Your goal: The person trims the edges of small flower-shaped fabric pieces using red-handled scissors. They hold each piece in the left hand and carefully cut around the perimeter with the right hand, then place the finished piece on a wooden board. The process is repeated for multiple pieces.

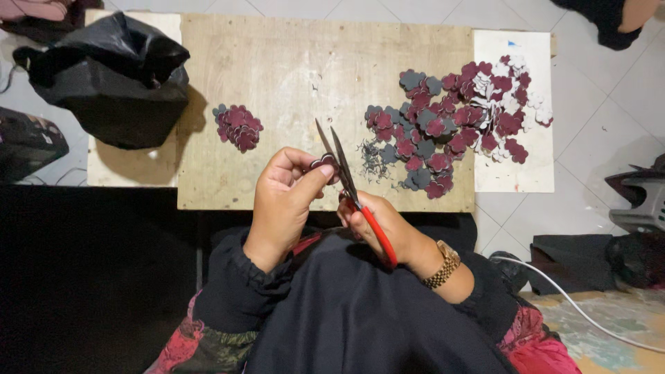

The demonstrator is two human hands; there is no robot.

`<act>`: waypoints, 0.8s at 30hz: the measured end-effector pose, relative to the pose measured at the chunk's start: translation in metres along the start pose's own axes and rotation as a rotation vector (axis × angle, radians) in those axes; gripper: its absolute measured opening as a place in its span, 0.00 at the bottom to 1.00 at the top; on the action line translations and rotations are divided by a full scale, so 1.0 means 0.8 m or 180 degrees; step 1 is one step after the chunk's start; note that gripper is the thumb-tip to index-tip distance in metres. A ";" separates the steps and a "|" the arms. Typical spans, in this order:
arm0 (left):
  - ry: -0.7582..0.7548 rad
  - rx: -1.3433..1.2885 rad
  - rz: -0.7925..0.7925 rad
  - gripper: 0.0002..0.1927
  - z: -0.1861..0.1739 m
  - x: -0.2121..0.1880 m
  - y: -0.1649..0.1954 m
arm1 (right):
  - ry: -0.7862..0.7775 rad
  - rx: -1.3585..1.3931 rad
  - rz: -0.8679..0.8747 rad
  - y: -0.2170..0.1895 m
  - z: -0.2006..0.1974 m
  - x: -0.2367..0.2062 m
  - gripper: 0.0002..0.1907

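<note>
Maroon flower cutout (323,162) being pinched by left hand (282,201); right hand (374,221) gripping red-handled scissors (346,181), blades open, probably trimming edge beside wooden tabletop (277,76); next needing careful closing.

One package only: black plastic bag (111,79), bulging and crumpled, glossy folds, on the far-left corner of the wooden board (277,69), overhanging its left edge onto the floor side. Contents hidden. No labels, signs or screens visible.
</note>
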State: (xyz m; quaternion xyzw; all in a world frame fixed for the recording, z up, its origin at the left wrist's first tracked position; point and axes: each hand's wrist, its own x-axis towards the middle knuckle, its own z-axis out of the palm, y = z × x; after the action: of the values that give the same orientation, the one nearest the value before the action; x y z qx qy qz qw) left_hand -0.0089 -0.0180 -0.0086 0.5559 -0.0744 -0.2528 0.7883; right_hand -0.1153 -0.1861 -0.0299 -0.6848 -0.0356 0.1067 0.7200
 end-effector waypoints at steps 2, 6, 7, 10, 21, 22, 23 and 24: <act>-0.0010 0.0001 -0.0026 0.05 0.000 0.000 0.002 | 0.0003 0.0016 -0.0070 -0.001 0.000 0.001 0.35; 0.0021 -0.0047 -0.0106 0.06 0.001 -0.003 0.005 | -0.0004 0.0139 -0.0033 0.000 0.002 -0.001 0.34; 0.0037 -0.0048 -0.0110 0.06 0.002 -0.002 0.005 | -0.0021 0.0140 -0.0034 0.001 0.001 -0.001 0.34; 0.0044 -0.0046 -0.0133 0.05 0.003 -0.004 0.006 | 0.0015 0.0220 -0.0012 0.007 0.000 -0.004 0.33; 0.0024 -0.0208 -0.0302 0.07 0.004 -0.009 0.020 | 0.0233 0.0326 -0.0063 0.006 0.000 -0.004 0.35; 0.0027 -0.0230 -0.0341 0.07 0.003 -0.009 0.019 | 0.0194 0.0254 -0.0115 0.003 0.000 -0.003 0.36; 0.0027 -0.0251 -0.0363 0.07 0.003 -0.009 0.017 | 0.0151 0.0172 -0.0180 0.001 0.001 -0.002 0.37; 0.0035 -0.0270 -0.0374 0.06 0.002 -0.008 0.016 | 0.0095 0.0088 -0.0250 -0.001 0.000 0.001 0.38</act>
State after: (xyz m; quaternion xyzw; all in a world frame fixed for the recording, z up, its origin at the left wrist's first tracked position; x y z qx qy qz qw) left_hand -0.0110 -0.0136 0.0045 0.5268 -0.0266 -0.2984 0.7954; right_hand -0.1146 -0.1858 -0.0292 -0.6744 -0.0502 0.0685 0.7335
